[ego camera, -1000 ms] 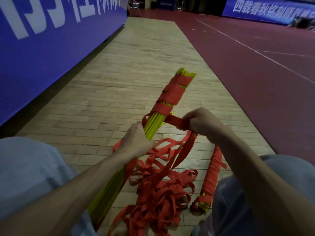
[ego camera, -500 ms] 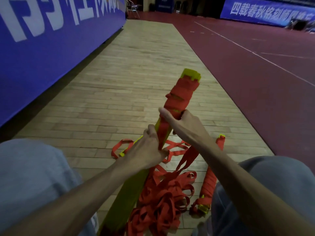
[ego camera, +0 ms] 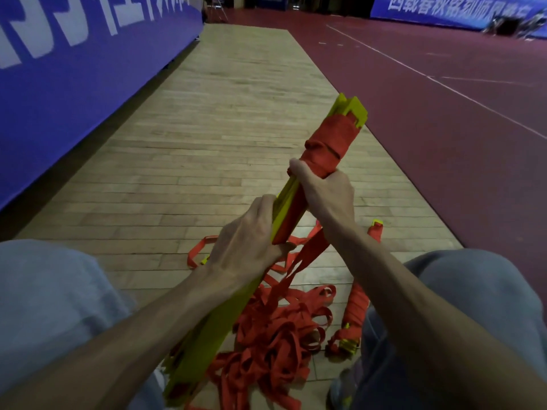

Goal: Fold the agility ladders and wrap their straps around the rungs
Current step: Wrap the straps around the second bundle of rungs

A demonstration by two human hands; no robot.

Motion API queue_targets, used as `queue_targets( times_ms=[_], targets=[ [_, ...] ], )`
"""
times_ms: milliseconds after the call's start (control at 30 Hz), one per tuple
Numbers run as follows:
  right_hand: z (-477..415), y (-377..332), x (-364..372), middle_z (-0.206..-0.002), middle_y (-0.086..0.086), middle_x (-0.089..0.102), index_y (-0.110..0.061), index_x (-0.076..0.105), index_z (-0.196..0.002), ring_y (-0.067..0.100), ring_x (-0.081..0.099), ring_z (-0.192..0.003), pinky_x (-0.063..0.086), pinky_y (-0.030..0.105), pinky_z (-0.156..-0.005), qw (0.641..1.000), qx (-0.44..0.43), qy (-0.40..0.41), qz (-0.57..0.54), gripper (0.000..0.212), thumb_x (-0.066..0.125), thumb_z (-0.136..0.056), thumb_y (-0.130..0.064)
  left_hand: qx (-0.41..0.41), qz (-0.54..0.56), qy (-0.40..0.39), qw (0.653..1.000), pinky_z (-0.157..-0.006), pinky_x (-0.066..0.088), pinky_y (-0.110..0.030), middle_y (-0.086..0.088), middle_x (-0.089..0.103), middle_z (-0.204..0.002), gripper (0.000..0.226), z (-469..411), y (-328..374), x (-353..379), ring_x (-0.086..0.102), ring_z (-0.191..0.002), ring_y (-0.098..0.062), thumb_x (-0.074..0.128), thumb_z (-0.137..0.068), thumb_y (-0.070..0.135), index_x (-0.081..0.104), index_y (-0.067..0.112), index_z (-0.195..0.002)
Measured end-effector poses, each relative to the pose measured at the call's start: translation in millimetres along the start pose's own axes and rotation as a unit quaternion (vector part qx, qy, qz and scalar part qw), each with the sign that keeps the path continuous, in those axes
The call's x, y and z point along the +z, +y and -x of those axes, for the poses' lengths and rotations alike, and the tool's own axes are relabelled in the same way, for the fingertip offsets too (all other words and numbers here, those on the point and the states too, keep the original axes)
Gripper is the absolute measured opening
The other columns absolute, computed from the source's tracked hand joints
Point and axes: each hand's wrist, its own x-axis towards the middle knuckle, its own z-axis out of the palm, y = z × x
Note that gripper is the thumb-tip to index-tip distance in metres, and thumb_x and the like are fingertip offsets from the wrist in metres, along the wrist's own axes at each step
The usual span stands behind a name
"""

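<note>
Currently left hand grips rung bundle; right hand apparently pinches strap onto it.
If the pinch slackens, wraps could unwind.

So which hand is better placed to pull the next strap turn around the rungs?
Right hand, probably: it grips at the wrapped section's edge, with the loose strap hanging below it. Left hand holds the rungs lower.
</note>
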Motion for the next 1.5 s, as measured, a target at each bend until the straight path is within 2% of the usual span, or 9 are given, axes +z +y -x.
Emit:
queue_targets(
  times_ms=[267,367,467,700,833,933,1100,1233,1500],
  targets=[
    [-4.7,-17.1,-10.1,-0.063,-0.003,0.055,-0.016,0.058,-0.066,0.016,0.056,-0.058,0.046,0.032,-0.056,0.995,0.047,0.049,-0.079,0.042,0.069,-0.077,-0.054,-0.08,0.307,-0.091,0.944,-0.087,0.057,-0.043,-0.001,0.058,-0.115,0.068,-15.0,-7.1,-14.6,0.064,-0.1,-0.017,0.08,-0.07,0.046,0.043,0.038,-0.126],
    [-6.1,-20.1,-12.4,-0.066,-0.001,0.051,-0.014,0.056,-0.071,0.017,0.053,-0.061,0.043,0.032,-0.057,0.986,0.079,0.041,-0.143,0.041,0.068,-0.078,-0.053,-0.18,0.442,-0.284,0.832,-0.096,0.053,-0.047,-0.007,0.069,-0.115,0.056,-19.7,-8.8,-22.9,0.067,-0.104,-0.024,0.072,-0.074,0.047,0.06,0.021,-0.121],
    [-7.9,-19.5,-13.3,-0.063,-0.002,0.048,-0.014,0.056,-0.074,0.014,0.049,-0.054,0.038,0.026,-0.049,0.988,0.079,0.007,-0.134,0.042,0.066,-0.081,-0.054,-0.225,0.543,-0.379,0.715,-0.067,0.054,-0.037,-0.018,0.067,-0.088,0.047,-18.5,-7.6,-25.3,0.063,-0.072,-0.031,0.075,-0.072,0.037,0.059,0.004,-0.101],
    [-14.1,-11.5,-20.3,-0.077,0.017,0.061,0.007,0.069,-0.095,0.015,0.05,-0.049,0.043,0.026,-0.046,0.983,0.048,-0.176,-0.012,0.082,0.052,-0.084,-0.073,-0.239,0.443,-0.233,0.832,-0.053,0.043,-0.029,-0.005,0.059,-0.067,0.032,-17.9,-17.3,-16.6,0.053,-0.053,-0.019,0.08,-0.077,0.041,0.06,0.017,-0.081],
    [-14.3,-7.5,-28.8,-0.097,0.02,0.072,0.004,0.069,-0.104,0.014,0.056,-0.053,0.05,0.023,-0.049,0.967,0.029,-0.25,0.028,0.045,0.065,-0.091,-0.038,-0.265,0.338,-0.141,0.892,-0.065,0.045,-0.027,0.008,0.068,-0.081,0.038,-19.6,-24.1,-13.5,0.062,-0.072,-0.008,0.079,-0.076,0.047,0.067,0.021,-0.101],
    [-15.6,-3.8,-29.4,-0.084,0.018,0.067,0.002,0.068,-0.102,0.02,0.064,-0.056,0.058,0.026,-0.054,0.962,0.056,-0.268,0.02,0.012,0.064,-0.091,-0.002,-0.299,0.283,-0.136,0.901,-0.07,0.046,-0.028,0.006,0.064,-0.101,0.05,-18.6,-27.7,-13.5,0.06,-0.09,-0.007,0.074,-0.078,0.051,0.056,0.022,-0.115],
    [-21.1,0.4,-27.4,-0.069,0.009,0.072,0.003,0.069,-0.08,0.019,0.068,-0.07,0.055,0.027,-0.061,0.957,0.078,-0.27,0.074,0.024,0.048,-0.084,0.015,-0.284,0.256,-0.232,0.894,-0.093,0.052,-0.046,-0.002,0.062,-0.109,0.05,-15.8,-28.6,-7.9,0.062,-0.1,-0.02,0.056,-0.088,0.054,0.048,0.023,-0.127],
    [-19.9,5.1,-24.4,-0.086,0.012,0.071,-0.001,0.069,-0.084,0.017,0.064,-0.076,0.058,0.038,-0.078,0.96,0.107,-0.257,0.039,0.034,0.043,-0.08,0.021,-0.245,0.233,-0.194,0.921,-0.093,0.051,-0.044,0.002,0.062,-0.112,0.048,-16.1,-28.1,-5.4,0.061,-0.103,-0.018,0.057,-0.091,0.056,0.049,0.023,-0.126],
    [-19.7,12.1,-17.8,-0.074,0.005,0.069,-0.001,0.069,-0.101,0.014,0.057,-0.053,0.048,0.016,-0.043,0.95,0.053,-0.238,0.194,0.022,0.048,-0.095,0.003,-0.216,0.079,-0.143,0.963,-0.077,0.048,-0.034,0.002,0.063,-0.108,0.065,-17.1,-23.9,-9.6,0.06,-0.099,-0.019,0.07,-0.074,0.066,0.057,0.019,-0.116]
  ],
)
